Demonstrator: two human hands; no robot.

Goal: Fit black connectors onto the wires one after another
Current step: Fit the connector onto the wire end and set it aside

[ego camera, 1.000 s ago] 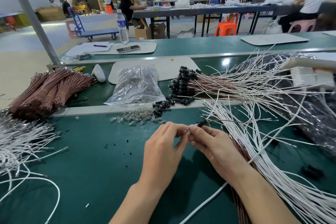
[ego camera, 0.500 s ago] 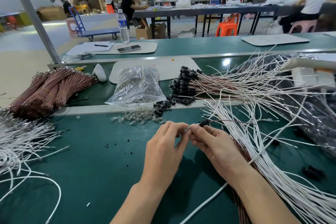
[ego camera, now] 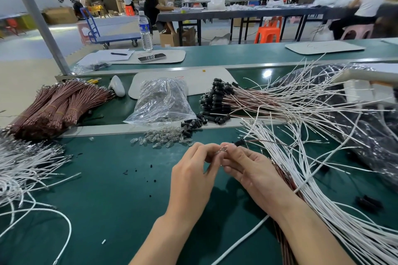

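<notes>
Hands meet above the green mat (ego camera: 107, 189): left hand (ego camera: 193, 176) pinches the shiny tip of the brown wire (ego camera: 265, 141), right hand (ego camera: 254, 172) pinches it beside the black connector (ego camera: 239, 142), which sits just past the fingertips.

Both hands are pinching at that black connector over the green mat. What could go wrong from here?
1. The left hand pinches a small shiny part by the fingertips, next to the black connector that the right hand holds. A slip might drop it among the clear pieces.
2. The brown wire trails over the white wires. Tugging it could snag them.
</notes>
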